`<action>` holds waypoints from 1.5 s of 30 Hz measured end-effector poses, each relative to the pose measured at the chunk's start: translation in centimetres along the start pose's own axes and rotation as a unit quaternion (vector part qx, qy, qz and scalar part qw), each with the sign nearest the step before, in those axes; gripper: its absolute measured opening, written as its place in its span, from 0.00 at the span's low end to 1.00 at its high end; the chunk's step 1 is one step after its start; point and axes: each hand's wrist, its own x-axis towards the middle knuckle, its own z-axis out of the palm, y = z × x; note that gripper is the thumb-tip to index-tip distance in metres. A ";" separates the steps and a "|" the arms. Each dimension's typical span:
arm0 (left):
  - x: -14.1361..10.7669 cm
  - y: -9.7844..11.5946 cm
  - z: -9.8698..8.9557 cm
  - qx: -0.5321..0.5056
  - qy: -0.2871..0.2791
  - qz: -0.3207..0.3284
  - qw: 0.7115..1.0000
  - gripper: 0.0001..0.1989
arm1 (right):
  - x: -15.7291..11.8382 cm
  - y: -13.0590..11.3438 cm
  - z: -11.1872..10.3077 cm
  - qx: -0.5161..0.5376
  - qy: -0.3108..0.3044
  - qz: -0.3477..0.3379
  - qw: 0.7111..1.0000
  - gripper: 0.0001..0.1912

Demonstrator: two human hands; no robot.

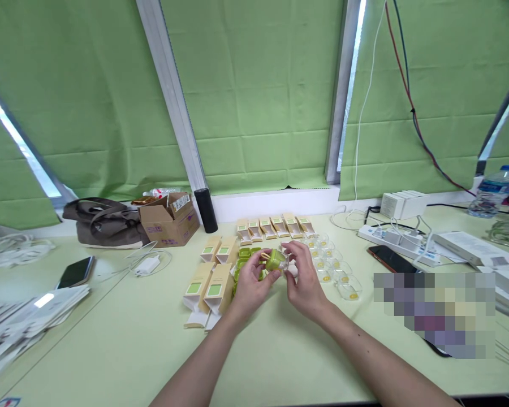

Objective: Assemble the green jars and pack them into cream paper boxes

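Note:
Above the middle of the table, both hands are on a small green-and-clear container (274, 260) with a loop of tan cord at its left end. My left hand (253, 280) grips the green part, its fingers closed round it. Curled about the clear end is my right hand (304, 281); a white piece (293, 271) shows by its fingers, and I cannot tell whether it is held. Several green containers (244, 252) stand in rows behind my left hand. To the right of my right hand lie several clear plastic cups (348, 289), each with a small yellow spot.
Cream cartons with open flaps (216, 286) stand left of the hands, and more cartons (276, 227) line the back. Further left are a cardboard box (168, 223), a black cylinder (206, 211) and a bag (106, 223). At right lie a power strip (396, 244) and a phone (391, 259).

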 end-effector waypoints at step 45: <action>14.1 -1.1 -7.6 0.698 -0.259 -0.123 0.656 0.08 | 0.8 -0.1 -0.9 -0.046 0.123 0.053 0.990 0.13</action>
